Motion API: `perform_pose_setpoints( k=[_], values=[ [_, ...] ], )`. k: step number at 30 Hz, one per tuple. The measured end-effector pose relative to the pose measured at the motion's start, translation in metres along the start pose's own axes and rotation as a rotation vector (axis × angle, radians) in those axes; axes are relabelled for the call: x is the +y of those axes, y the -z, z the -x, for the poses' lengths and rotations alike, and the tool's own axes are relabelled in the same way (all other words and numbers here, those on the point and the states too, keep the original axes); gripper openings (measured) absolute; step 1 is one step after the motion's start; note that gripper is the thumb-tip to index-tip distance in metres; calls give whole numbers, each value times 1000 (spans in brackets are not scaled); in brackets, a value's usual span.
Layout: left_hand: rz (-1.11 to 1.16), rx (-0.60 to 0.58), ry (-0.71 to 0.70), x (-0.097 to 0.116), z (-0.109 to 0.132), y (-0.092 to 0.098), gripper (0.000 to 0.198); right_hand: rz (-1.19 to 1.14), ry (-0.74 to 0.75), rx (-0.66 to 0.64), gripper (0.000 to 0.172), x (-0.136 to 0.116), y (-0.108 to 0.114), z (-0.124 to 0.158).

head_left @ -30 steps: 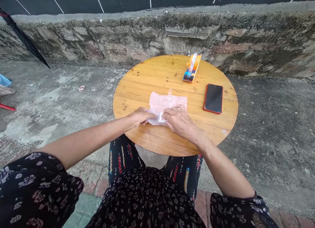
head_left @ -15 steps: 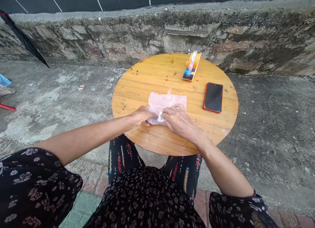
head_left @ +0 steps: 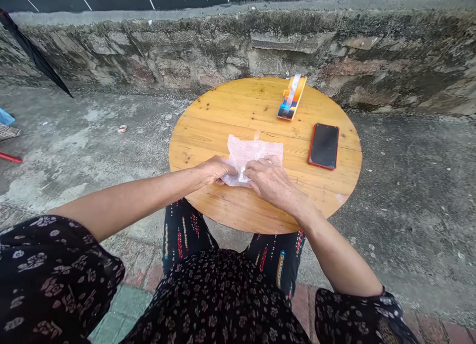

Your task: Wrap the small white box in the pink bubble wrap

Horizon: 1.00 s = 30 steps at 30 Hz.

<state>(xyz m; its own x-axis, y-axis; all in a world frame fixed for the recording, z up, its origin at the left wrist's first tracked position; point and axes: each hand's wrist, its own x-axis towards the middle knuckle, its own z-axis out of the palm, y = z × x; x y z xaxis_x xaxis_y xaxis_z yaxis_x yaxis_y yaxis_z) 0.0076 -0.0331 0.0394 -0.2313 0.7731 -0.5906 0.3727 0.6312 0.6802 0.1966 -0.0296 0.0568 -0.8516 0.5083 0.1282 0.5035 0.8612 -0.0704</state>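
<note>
Pink bubble wrap [head_left: 256, 149] pinched by left hand [head_left: 218, 169]; white item [head_left: 242, 175] touched by right hand [head_left: 271, 182], fingers bent, hold unclear; could be skewed by uneven tugging.

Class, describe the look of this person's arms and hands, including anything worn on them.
The left sleeve and right sleeve are loose and black with a pale floral print. Both stop short, leaving the forearms bare. The left hand and right hand wear no gloves, and no watch or bracelet shows.
</note>
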Motion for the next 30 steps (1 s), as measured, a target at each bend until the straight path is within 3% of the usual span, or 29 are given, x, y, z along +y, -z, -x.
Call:
perform_pose_setpoints(
  k=[14, 24, 30],
  values=[
    [-141, 40, -128, 3, 3, -9, 4, -3, 0, 10, 19, 0, -4, -1],
    [59, -48, -32, 10, 9, -7, 13, -12, -11, 1, 18, -1, -2, -1],
    [129, -83, -100, 16, 19, -5, 6, -22, -13, 26, 20, -1, -4, 0]
  ],
)
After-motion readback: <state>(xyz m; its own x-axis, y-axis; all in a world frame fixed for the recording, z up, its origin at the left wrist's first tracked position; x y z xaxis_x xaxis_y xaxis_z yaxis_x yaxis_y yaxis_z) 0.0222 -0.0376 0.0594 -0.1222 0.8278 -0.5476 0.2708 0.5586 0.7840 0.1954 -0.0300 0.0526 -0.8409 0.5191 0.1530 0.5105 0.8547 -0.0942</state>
